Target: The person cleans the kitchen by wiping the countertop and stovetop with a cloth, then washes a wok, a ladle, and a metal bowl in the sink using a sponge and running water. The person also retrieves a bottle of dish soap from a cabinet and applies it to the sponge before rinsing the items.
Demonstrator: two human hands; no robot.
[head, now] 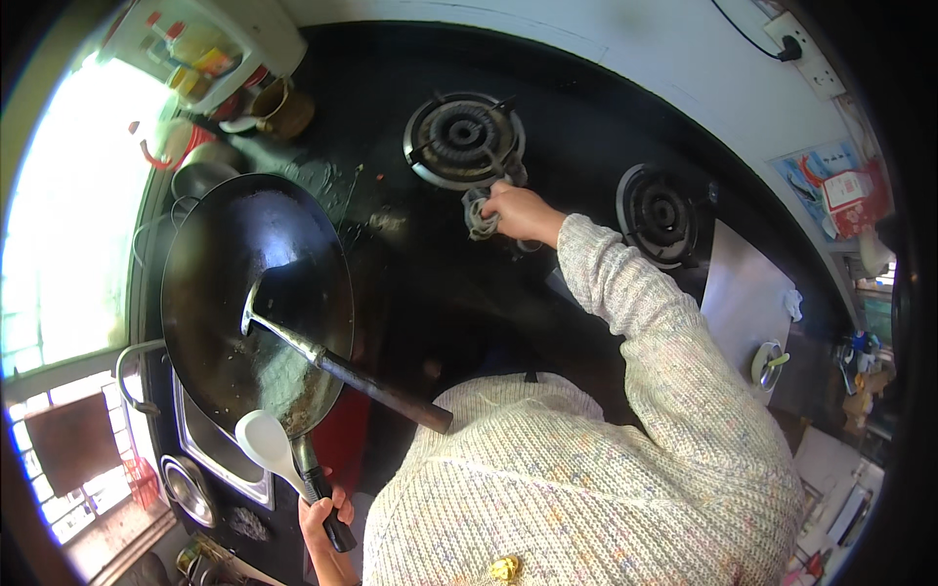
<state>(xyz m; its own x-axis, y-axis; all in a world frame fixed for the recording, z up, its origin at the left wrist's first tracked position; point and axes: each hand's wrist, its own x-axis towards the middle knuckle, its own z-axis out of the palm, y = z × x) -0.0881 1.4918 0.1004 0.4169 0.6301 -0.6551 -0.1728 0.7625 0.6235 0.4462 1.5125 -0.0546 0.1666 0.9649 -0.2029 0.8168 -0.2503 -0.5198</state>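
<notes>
My left hand (327, 510) grips the black handle (318, 489) of a large dark wok (220, 293), together with the handle of a white spoon (264, 438). Inside the wok rests a metal spatula (289, 338), its dark handle jutting over the rim towards my body. Some pale residue or liquid shows in the wok's lower part. My right hand (524, 212) holds a crumpled grey cloth (480, 214) against the black cooktop (432, 293), at the near edge of a round gas burner (463, 135).
A second burner (662, 212) sits to the right, beside a light board or panel (740, 286). Partly under the wok is a sink (227, 458), with a faucet (135, 373) to its left. A brown pot (284, 110) stands at the back left. Wet smears mark the counter near it.
</notes>
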